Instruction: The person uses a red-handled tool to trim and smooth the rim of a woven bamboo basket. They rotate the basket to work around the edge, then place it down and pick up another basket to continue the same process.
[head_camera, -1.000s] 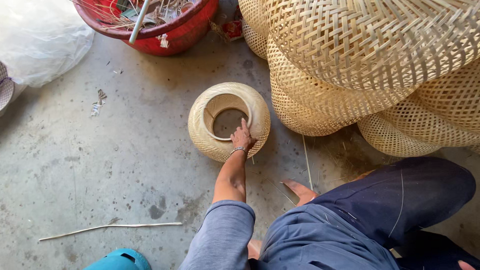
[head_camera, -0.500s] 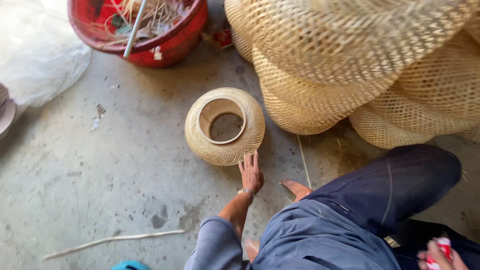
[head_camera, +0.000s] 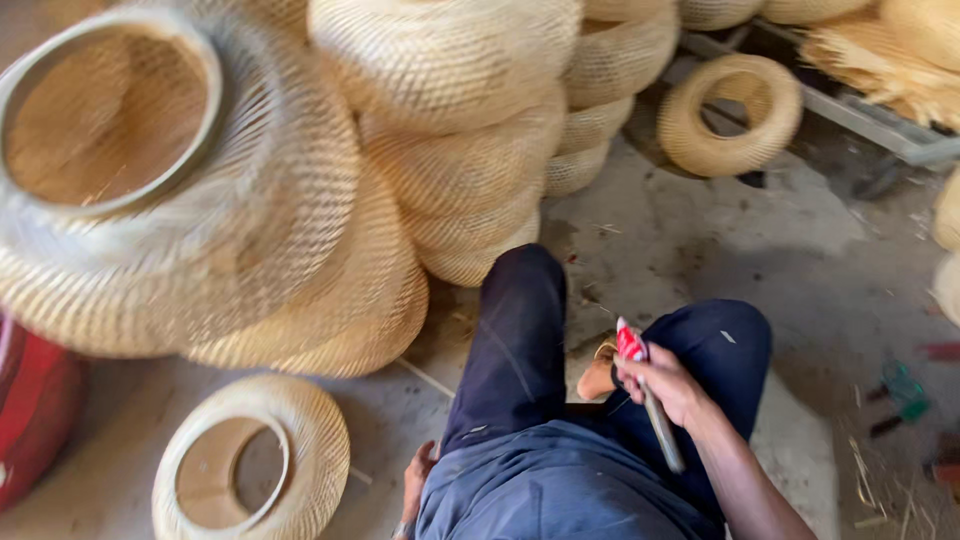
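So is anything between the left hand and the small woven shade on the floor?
Nothing visible. The left hand rests by the hip, and only bare concrete separates it from the small woven shade beside it.

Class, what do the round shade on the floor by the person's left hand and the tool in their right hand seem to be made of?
Round shade: apparently thin bamboo or rattan strips, pale and unvarnished, in an open lattice weave. Tool in the right hand: a dull grey shaft, probably metal, with a red end, possibly plastic.

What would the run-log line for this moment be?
right hand: grips red-handled tool over lap | left hand: empty, beside thigh | small woven basket: on floor, untouched | big basket stack: ahead
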